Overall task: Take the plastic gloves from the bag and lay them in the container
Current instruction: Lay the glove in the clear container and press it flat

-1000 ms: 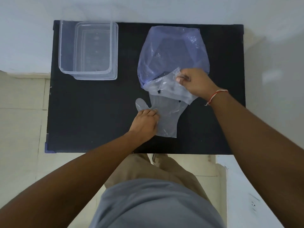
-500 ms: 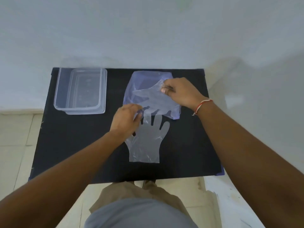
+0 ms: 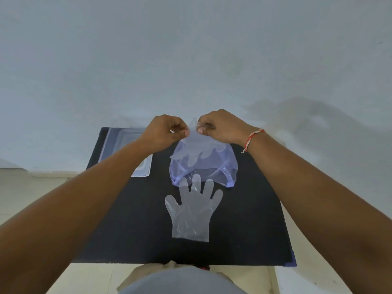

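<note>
A clear plastic glove (image 3: 192, 211) lies flat on the black table (image 3: 131, 219), fingers pointing away from me. Behind it sits the bluish plastic bag (image 3: 212, 170). Above the bag a second clear glove (image 3: 195, 149) hangs with its fingers down. My left hand (image 3: 167, 132) and my right hand (image 3: 220, 128) both pinch its cuff edge, close together. The clear container (image 3: 123, 145) stands at the table's far left, partly hidden by my left forearm.
A white wall rises directly behind the table. Pale floor tiles show to the left and below the table's near edge. A red and white thread is tied around my right wrist (image 3: 252, 139).
My left hand left the flat glove and rose to join my right hand on the second glove. That glove has been lifted up above the bag. The view has tilted upward.
</note>
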